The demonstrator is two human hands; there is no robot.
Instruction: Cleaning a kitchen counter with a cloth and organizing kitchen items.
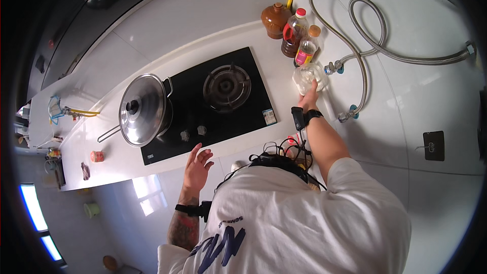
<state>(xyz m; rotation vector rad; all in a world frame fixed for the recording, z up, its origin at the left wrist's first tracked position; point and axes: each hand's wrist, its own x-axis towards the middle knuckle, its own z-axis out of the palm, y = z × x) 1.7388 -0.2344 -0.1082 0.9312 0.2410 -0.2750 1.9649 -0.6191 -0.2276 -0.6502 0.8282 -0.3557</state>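
Note:
My right hand (310, 97) reaches to the counter's right end and touches a clear plastic bag with whitish contents (309, 76); whether the fingers grip it I cannot tell. My left hand (198, 165) is at the front edge of the black gas hob (182, 114), fingers apart and holding nothing. A wok with a domed steel lid (142, 112) sits on the left burner. The right burner (227, 88) has nothing on it. Behind the bag stand a bottle with an orange cap (306, 49), a red-capped bottle of dark liquid (295, 36) and a brown ceramic jar (276, 19).
Braided metal hoses (363, 80) loop along the tiled wall on the right, joined to valves near the bag. A small red tin (97, 156) and a dark crumpled item (85, 171) lie on the left counter. Black cables (281, 152) hang at my waist. The wok's handle (108, 134) juts left.

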